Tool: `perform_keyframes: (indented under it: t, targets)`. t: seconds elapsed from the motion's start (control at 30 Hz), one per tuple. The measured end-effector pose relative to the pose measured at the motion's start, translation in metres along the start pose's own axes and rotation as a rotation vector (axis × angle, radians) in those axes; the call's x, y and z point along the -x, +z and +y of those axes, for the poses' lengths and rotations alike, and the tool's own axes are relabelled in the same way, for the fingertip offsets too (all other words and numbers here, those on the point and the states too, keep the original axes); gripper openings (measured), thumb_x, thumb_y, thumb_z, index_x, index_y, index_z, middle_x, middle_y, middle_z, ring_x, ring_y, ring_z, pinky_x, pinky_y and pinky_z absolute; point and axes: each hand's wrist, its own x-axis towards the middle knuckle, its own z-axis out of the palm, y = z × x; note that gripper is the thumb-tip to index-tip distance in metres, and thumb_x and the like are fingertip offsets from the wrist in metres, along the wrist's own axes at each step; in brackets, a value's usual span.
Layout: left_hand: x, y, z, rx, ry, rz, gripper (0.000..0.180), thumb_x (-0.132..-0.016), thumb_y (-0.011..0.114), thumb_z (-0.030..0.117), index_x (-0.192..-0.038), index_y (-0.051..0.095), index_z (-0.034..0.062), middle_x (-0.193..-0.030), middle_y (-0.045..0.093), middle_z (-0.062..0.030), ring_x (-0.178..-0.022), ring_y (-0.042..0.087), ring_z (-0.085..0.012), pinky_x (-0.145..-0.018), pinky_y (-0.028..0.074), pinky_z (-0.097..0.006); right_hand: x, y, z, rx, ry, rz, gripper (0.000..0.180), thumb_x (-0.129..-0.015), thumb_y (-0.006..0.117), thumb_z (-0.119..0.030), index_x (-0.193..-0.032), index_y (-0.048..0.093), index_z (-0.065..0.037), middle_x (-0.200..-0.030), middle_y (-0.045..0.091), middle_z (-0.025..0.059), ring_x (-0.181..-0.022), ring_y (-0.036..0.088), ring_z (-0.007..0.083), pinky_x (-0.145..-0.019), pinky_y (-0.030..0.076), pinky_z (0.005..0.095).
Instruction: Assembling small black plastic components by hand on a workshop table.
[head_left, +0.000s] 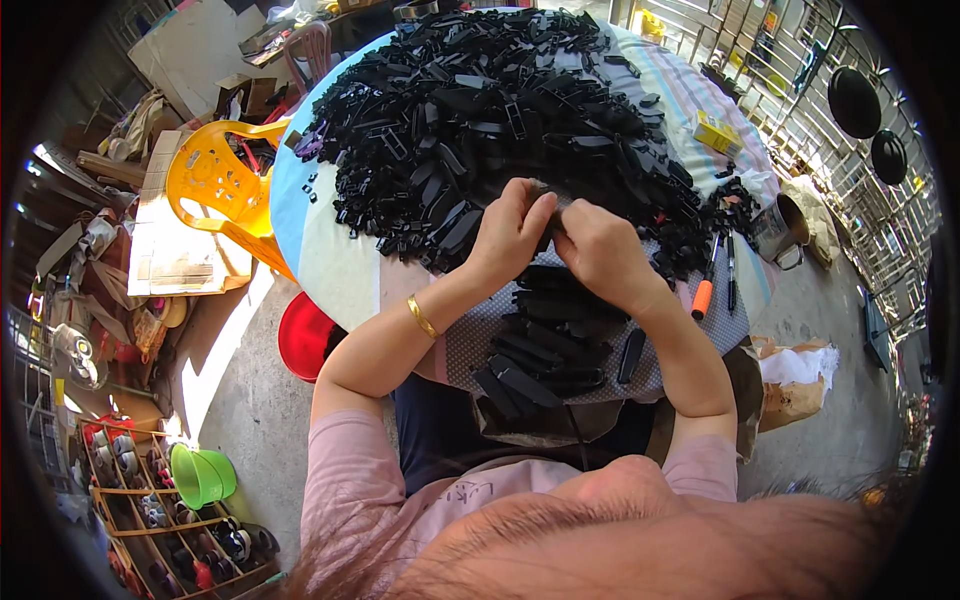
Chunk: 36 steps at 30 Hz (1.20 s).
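Note:
Both of my hands meet over the near side of a big heap of black plastic parts. My left hand, with a gold bangle on its wrist, is closed in a pinch. My right hand pinches close beside it, fingers curled. Between them shows a bit of a dark plastic piece, mostly hidden by the fingers, so its exact kind cannot be made out. Below the hands, several long black plastic pieces lie piled on a dotted cloth at the table's near edge.
The round table also bears an orange-handled screwdriver, a black pen, a yellow box and a metal mug. To the left stand a yellow chair, a red basin and a green bucket.

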Motion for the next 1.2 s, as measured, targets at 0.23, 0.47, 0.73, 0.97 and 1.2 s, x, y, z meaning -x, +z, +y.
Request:
perform_keyframes:
  t: [0.23, 0.47, 0.73, 0.97, 1.2]
  targets:
    - [0.003, 0.001, 0.005, 0.081, -0.054, 0.104, 0.025, -0.088, 0.055, 0.021, -0.095, 0.05, -0.0031, -0.066, 0.057, -0.0032, -0.059, 0.048, -0.0062, -0.052, 0.04, -0.023, 0.004, 0.008, -0.011, 0.175, -0.148, -0.133, 0.011, -0.076, 0.055, -0.009, -0.071, 0.048, -0.002, -0.067, 0.051, 0.0116, -0.062, 0.056, 0.026, -0.056, 0.047, 0.032]
    - [-0.008, 0.001, -0.002, 0.012, 0.027, 0.26, 0.028, -0.089, 0.054, 0.025, -0.096, 0.051, -0.0025, -0.071, 0.057, -0.004, -0.061, 0.05, -0.007, -0.052, 0.042, -0.023, 0.003, 0.0, -0.019, -0.036, 0.032, -0.202, 0.027, -0.075, 0.06, -0.014, -0.094, 0.051, 0.004, -0.086, 0.055, 0.0176, -0.08, 0.056, 0.0335, -0.067, 0.047, 0.0381]
    - [-0.009, -0.008, 0.0, 0.47, -0.499, -0.039, 0.034, -0.094, 0.042, 0.038, -0.094, 0.053, 0.0056, -0.064, 0.052, -0.0018, -0.048, 0.043, -0.0081, -0.042, 0.031, -0.02, 0.003, -0.037, 0.082, 0.059, 0.491, -0.333, 0.019, -0.07, 0.064, -0.016, -0.088, 0.068, -0.009, -0.081, 0.065, 0.0102, -0.078, 0.062, 0.026, -0.069, 0.048, 0.035]
    - [-0.008, -0.01, -0.001, 0.743, -0.579, -0.25, 0.035, -0.096, 0.038, 0.036, -0.103, 0.052, 0.0048, -0.067, 0.055, -0.0049, -0.051, 0.045, -0.009, -0.045, 0.035, -0.022, 0.005, -0.02, 0.085, 0.209, 0.355, -0.526, 0.022, -0.066, 0.069, -0.016, -0.086, 0.067, -0.008, -0.079, 0.063, 0.011, -0.077, 0.061, 0.0265, -0.07, 0.048, 0.0351]
    - [-0.005, -0.007, -0.001, 0.648, -0.546, -0.237, 0.031, -0.096, 0.039, 0.032, -0.107, 0.053, 0.007, -0.074, 0.058, -0.0039, -0.064, 0.054, -0.0099, -0.054, 0.042, -0.022, -0.006, -0.019, 0.063, -0.138, 0.446, -0.176, 0.025, -0.068, 0.069, -0.014, -0.084, 0.058, 0.0, -0.076, 0.061, 0.0133, -0.068, 0.06, 0.0224, -0.063, 0.048, 0.0304]
